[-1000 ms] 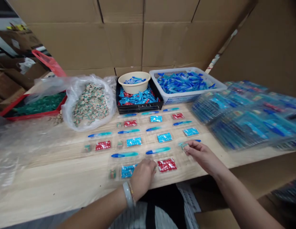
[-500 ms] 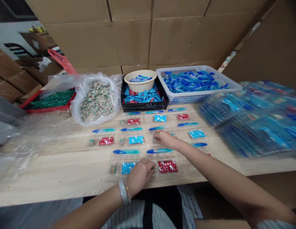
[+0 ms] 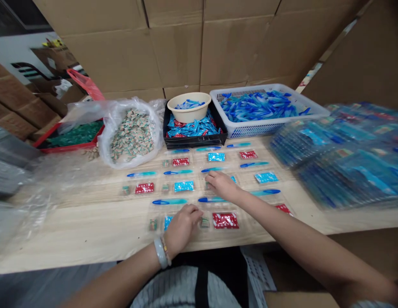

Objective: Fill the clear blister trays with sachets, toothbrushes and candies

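Observation:
My left hand (image 3: 183,226) is over the front row of clear plastic trays, its fingers curled together; what they hold, if anything, is hidden. Just right of its fingertips a small green-and-tan square piece (image 3: 204,222) lies in a tray, beside a red patterned packet (image 3: 225,220). My left hand partly covers a blue packet (image 3: 167,221). Farther back, my right hand (image 3: 223,185) has its fingers pinched at another small square piece (image 3: 207,185) in a middle-row tray, below a blue pen-shaped piece (image 3: 212,170). The hand mostly hides that tray's blue packet.
Behind the trays stand a plastic bag of square pieces (image 3: 131,132), a black box (image 3: 195,140) of packets with a cream bowl (image 3: 188,114) on it, and a white basket (image 3: 269,125) of blue pieces. Filled clear packs (image 3: 346,171) are stacked at right; a red tray (image 3: 69,147) is at left.
My left hand has drawn a little left and up, uncovering the small square piece in the front tray. My right hand stays at about the same middle-row tray. The view has shifted slightly.

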Motion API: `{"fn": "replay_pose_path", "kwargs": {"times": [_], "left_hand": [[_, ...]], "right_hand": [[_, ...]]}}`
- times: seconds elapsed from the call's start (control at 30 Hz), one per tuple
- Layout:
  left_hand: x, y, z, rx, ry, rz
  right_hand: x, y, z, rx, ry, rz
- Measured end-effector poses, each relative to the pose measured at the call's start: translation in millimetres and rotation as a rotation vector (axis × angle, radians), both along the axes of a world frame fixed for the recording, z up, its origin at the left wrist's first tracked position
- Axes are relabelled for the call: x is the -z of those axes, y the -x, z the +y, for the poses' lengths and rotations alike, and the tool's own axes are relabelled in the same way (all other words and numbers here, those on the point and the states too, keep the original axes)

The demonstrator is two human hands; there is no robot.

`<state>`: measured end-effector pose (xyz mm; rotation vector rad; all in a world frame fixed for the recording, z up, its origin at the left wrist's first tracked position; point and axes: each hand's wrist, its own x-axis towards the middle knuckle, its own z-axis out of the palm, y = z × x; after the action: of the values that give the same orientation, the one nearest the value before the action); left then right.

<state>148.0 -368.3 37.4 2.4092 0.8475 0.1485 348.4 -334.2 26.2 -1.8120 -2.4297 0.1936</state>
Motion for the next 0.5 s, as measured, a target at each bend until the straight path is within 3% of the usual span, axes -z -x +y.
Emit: {"fn": "replay_pose_path", "kwargs": {"times": [0.33,0.4,0.5], "left_hand": [[-3.1,3.4,-7.7,0.128,-0.104,0.100],[-5.0,4.1,-6.6,0.114,-0.093,0.081],[-12.1,10.3,9.7,-0.012,-0.059,-0.060]], "right_hand": [[-0.9,2.8,-5.2,0.067,-0.060,0.051],[-0.4,4.3,-6.3,0.105,-0.072,0.128],[-1.6,11.9,2.8,0.134,-0.091,0.311]]}}
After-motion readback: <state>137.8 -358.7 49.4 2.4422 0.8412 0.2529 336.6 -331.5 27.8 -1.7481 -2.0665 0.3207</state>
